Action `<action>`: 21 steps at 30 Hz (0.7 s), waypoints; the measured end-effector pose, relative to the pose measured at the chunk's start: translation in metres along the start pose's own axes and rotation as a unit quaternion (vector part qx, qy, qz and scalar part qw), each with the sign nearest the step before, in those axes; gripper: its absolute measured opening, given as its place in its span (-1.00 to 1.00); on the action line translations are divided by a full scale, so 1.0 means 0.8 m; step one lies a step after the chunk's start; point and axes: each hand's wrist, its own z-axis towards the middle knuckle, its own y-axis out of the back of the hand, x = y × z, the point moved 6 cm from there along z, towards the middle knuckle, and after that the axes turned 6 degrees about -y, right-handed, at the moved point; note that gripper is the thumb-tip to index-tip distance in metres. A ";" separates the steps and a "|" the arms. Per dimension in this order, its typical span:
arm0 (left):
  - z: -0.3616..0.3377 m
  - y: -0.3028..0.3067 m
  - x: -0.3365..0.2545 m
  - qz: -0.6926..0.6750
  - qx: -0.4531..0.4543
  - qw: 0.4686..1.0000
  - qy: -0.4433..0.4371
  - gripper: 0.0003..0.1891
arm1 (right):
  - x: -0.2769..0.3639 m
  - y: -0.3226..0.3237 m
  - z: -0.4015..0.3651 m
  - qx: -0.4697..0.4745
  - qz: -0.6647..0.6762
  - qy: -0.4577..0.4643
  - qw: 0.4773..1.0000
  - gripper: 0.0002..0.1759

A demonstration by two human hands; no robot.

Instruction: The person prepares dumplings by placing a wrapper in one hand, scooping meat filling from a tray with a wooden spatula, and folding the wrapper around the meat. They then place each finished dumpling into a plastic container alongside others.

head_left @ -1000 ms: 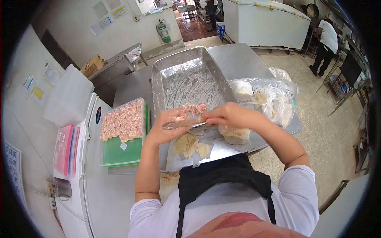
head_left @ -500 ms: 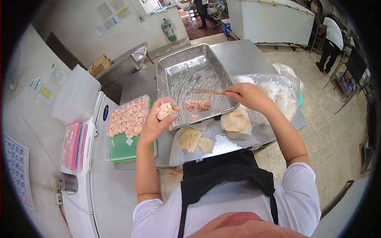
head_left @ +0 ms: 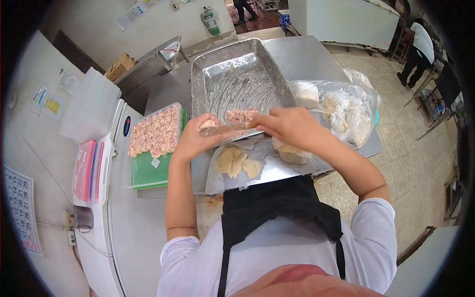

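My left hand (head_left: 189,137) is curled around a dumpling (head_left: 210,122) with pale wrapper and pink meat, over the near left corner of a deep metal tray (head_left: 196,89). In my right hand (head_left: 289,126) is a flat, narrow spatula (head_left: 222,129), its blade lying across the dumpling's near side. A mound of minced meat (head_left: 241,115) sits in the tray, partly behind the spatula. Loose round wrappers (head_left: 231,161) lie on a plastic sheet in front. A bagged wrapper stack (head_left: 292,152) is partly hidden beneath my right forearm. Rows of dumplings (head_left: 156,131) fill much of a green board (head_left: 148,172) at left.
A large clear bag (head_left: 346,116) with pale contents rests on the table's right side. A white refrigerator (head_left: 133,222) stands at left, holding stacked clear containers (head_left: 91,109). A person (head_left: 421,47) is bent over at far right.
My right hand has brought the spatula left and down from above the tray to the dumpling in my left hand. The camera view has shifted slightly.
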 end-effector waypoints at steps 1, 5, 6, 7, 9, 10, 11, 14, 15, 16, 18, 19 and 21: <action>-0.001 -0.002 -0.001 0.009 0.013 1.000 0.010 -0.72 | -0.007 -0.010 0.003 0.027 0.003 -0.001 1.000 -0.76; -0.009 -0.010 -0.004 -0.078 -0.019 0.994 0.079 -0.68 | -0.003 0.021 0.004 -0.005 0.053 -0.023 0.998 -0.73; -0.006 -0.007 -0.014 -0.044 -0.044 0.998 -0.016 -0.67 | -0.001 0.009 0.005 0.006 0.059 -0.019 0.998 -0.73; -0.006 -0.003 -0.022 -0.010 -0.069 0.992 -0.109 -0.65 | -0.001 -0.007 0.006 0.036 0.079 -0.030 0.996 -0.73; -0.010 0.009 0.004 0.030 -0.082 0.994 -0.061 -0.63 | -0.004 -0.033 0.010 0.082 0.105 -0.031 0.991 -0.72; -0.014 0.017 0.015 0.074 -0.088 0.993 -0.027 -0.62 | -0.018 -0.043 0.018 0.106 0.145 -0.041 0.983 -0.71; -0.020 0.025 0.019 0.078 -0.104 0.991 -0.016 -0.65 | -0.031 -0.052 0.025 0.131 0.184 -0.049 0.973 -0.70; -0.053 0.088 0.035 0.104 -0.151 0.983 0.017 -0.60 | -0.078 -0.083 0.035 0.123 0.190 -0.082 0.971 -0.68; -0.071 0.116 0.042 0.095 -0.183 0.978 0.034 -0.60 | -0.090 -0.098 0.035 0.134 0.198 -0.068 0.969 -0.68; -0.091 0.144 0.049 0.087 -0.215 0.972 0.050 -0.60 | -0.110 -0.110 0.036 0.113 0.199 -0.123 0.966 -0.68; -0.133 0.201 0.074 0.133 -0.261 0.952 0.084 -0.58 | -0.126 -0.126 0.044 0.101 0.206 -0.169 0.959 -0.67; -0.156 0.223 0.081 0.175 -0.295 0.933 0.107 -0.57 | -0.124 -0.124 0.047 0.086 0.187 -0.171 0.963 -0.65; -0.195 0.247 0.095 0.232 -0.301 0.909 0.169 -0.57 | -0.126 -0.135 0.051 0.083 0.179 -0.178 0.964 -0.65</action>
